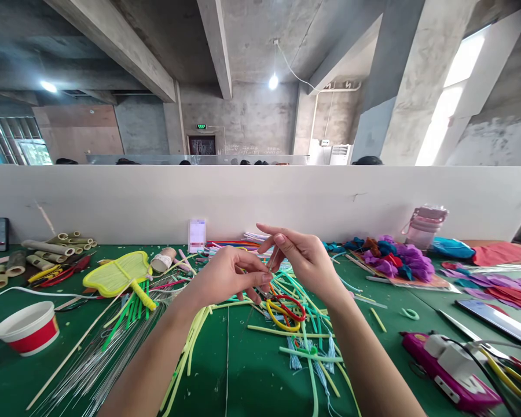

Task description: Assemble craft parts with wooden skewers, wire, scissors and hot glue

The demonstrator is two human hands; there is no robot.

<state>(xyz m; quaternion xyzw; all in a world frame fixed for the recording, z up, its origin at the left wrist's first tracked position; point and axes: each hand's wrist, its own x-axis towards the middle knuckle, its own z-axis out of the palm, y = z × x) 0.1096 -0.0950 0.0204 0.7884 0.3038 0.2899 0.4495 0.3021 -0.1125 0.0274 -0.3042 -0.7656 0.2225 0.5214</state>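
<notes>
Both hands meet above the middle of the green table (243, 376). My left hand (230, 275) pinches thumb and fingers together on a thin wire (272, 259) that is hard to make out. My right hand (306, 258) touches the same thin piece with thumb and forefinger, its other fingers stretched out. Below the hands lies a heap of green and yellow tubes (304, 336) with red and yellow scissors (286, 310). A bundle of thin metal wires (99, 359) fans out at the lower left.
A yellow fan-shaped piece (117, 273), paper rolls (47, 249) and a red-and-white cup (28, 327) are at left. Purple and blue fabric petals (395, 258), a pink bottle (425, 227) and a pink glue gun (451, 368) are at right. A white partition (260, 200) backs the table.
</notes>
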